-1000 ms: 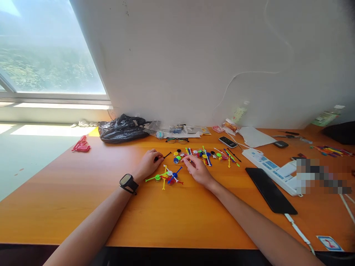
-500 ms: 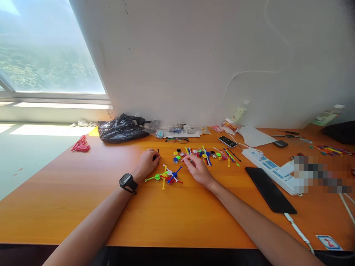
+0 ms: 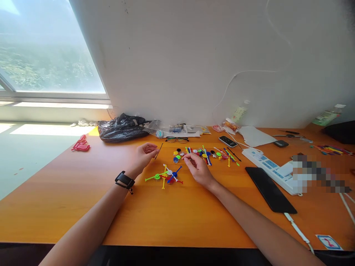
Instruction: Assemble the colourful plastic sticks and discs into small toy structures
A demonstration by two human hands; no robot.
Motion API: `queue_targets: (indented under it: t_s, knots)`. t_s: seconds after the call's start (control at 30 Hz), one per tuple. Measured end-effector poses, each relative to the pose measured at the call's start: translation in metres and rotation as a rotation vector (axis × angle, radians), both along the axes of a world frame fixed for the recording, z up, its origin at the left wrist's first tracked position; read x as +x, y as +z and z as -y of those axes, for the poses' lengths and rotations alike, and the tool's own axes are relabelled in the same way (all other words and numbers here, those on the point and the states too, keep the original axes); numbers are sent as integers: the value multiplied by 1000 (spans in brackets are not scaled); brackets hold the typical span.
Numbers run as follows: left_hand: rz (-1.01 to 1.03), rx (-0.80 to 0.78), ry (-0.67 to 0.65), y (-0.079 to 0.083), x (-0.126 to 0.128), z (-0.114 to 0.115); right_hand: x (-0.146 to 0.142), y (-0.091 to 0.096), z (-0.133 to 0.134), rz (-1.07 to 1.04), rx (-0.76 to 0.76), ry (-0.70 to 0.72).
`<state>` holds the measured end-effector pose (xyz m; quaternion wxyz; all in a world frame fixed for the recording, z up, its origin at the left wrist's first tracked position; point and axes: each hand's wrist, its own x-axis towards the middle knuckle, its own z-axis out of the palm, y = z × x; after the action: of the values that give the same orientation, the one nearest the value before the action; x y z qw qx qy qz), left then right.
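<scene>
My left hand pinches a thin black arrow-shaped stick between thumb and fingertips, tilted above the table. Facing it, my right hand has its fingers curled together at the near edge of a pile of small plastic pieces; whatever those fingertips hold is too small to make out. Between and below the hands lie assembled arrow spinners in green, yellow, white, blue and red on round bases. Loose arrows and round discs are spread behind my right hand.
A black plastic bag, eyeglasses and small packets line the wall. On the right are a white power strip, a black phone with a cable, and a dark-faced handset. A pink plastic piece lies left.
My left hand has risen and turned, its fingers opening out from a closed curl, and the black stick now shows more fully. My right hand has barely moved.
</scene>
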<state>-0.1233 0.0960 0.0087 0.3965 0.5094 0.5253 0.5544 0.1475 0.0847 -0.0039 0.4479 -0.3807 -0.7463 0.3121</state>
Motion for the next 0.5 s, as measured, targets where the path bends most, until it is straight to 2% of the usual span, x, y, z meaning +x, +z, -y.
queue_targets:
  t_s: [0.1, 0.17, 0.33, 0.5]
  knots:
    - [396, -114, -147, 12, 1, 4, 0, 2, 4, -5, 33, -16]
    - [516, -174, -245, 18, 3, 7, 0, 4, 8, 3, 68, -16]
    - [497, -252, -518, 27, 12, 21, 0, 9, 21, 81, 167, 20]
    - [413, -259, -660, 31, 23, 32, -2, 11, 31, 178, 238, 117]
